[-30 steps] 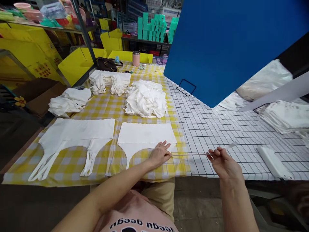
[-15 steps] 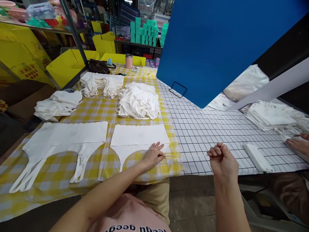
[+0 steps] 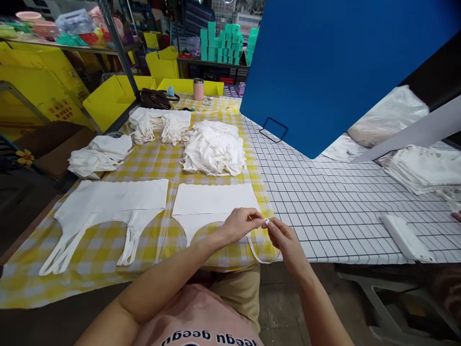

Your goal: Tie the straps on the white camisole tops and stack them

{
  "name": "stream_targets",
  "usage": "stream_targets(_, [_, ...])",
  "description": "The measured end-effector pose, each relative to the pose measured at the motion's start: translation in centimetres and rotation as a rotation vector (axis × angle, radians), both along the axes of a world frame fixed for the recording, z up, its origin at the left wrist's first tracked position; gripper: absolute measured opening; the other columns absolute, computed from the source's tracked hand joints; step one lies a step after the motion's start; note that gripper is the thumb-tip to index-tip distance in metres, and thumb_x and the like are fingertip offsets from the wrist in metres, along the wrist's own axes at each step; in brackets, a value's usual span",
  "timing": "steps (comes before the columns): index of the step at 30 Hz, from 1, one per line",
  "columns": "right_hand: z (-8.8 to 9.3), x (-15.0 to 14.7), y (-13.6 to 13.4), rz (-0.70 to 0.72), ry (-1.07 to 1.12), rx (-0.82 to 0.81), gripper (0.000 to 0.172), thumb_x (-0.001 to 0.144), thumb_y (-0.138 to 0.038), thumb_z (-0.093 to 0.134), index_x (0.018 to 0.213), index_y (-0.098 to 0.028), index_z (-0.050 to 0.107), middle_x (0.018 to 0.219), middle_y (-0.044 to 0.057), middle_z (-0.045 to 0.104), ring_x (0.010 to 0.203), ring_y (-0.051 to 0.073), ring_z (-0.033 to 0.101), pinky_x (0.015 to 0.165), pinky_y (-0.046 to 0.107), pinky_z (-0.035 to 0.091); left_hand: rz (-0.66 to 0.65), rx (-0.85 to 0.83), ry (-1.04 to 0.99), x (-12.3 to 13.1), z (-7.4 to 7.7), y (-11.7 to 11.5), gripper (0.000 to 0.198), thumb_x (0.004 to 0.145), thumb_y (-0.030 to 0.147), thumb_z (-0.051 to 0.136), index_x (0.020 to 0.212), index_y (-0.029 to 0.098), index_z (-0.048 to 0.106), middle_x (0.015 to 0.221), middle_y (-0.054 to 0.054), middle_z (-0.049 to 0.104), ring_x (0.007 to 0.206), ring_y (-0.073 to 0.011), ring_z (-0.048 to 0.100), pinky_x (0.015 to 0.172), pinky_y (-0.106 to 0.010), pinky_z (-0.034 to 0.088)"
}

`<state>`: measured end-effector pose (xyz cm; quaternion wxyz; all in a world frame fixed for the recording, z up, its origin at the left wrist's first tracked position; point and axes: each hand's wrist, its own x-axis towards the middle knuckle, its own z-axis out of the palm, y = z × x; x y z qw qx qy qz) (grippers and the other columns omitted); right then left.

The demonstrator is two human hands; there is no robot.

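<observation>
a blue board (image 3: 342,62) hides the upper right of the frame. lower centre, a white cloth piece (image 3: 216,199) lies flat, its right edge under the left hand (image 3: 239,223), which meets the right hand (image 3: 284,238); both pinch a thin strap (image 3: 259,257), its faint loop sagging just below them.

The person's 2 bare forearms reach forward from the lower edge and angle toward each other. The left hand (image 3: 240,223) is palm down, fingers curled, thumb and forefinger pinched at the tips. The right hand (image 3: 284,238) angles in from the right, also pinched, and the 2 sets of fingertips touch.
</observation>
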<state>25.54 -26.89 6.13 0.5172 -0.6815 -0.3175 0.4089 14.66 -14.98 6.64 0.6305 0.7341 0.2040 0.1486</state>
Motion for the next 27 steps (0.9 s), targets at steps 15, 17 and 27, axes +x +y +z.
stream_targets(15, [-2.2,-1.2,1.1,0.179,-0.988,0.062,0.022,0.087,-0.027,0.042,0.097,-0.019,0.06,0.07,0.002,0.06,0.058,0.012,0.053,0.056,0.022,0.037,-0.1,-0.511,0.263,-1.8,-1.7,2.2,0.02,0.067,0.02,0.05,0.051,0.017,0.038,0.036,0.01,0.033,0.031,-0.0024,0.027,0.046,-0.019,0.034])
stream_targets(17, [-2.8,-1.0,1.3,0.212,-1.138,0.128,0.028,0.09,-0.027,0.038,0.089,-0.02,0.064,0.069,0.004,0.061,0.062,0.013,0.055,0.056,0.021,0.036,-0.168,-0.65,0.279,-2.1,-2.1,2.6,0.024,0.068,0.022,0.052,0.051,0.018,0.035,0.036,0.012,0.027,0.031,-0.0011,0.02,0.047,-0.019,0.035])
stream_targets(27, [-5.3,0.8,5.1,0.234,-1.042,-0.084,0.028,0.089,-0.028,0.041,0.086,-0.018,0.067,0.072,0.004,0.061,0.062,0.013,0.055,0.059,0.022,0.039,0.099,0.571,0.367,-1.4,-5.6,4.9,0.01,0.075,0.015,0.056,0.083,0.015,0.062,0.086,-0.004,0.06,0.083,-0.0164,0.054,0.077,-0.028,0.043])
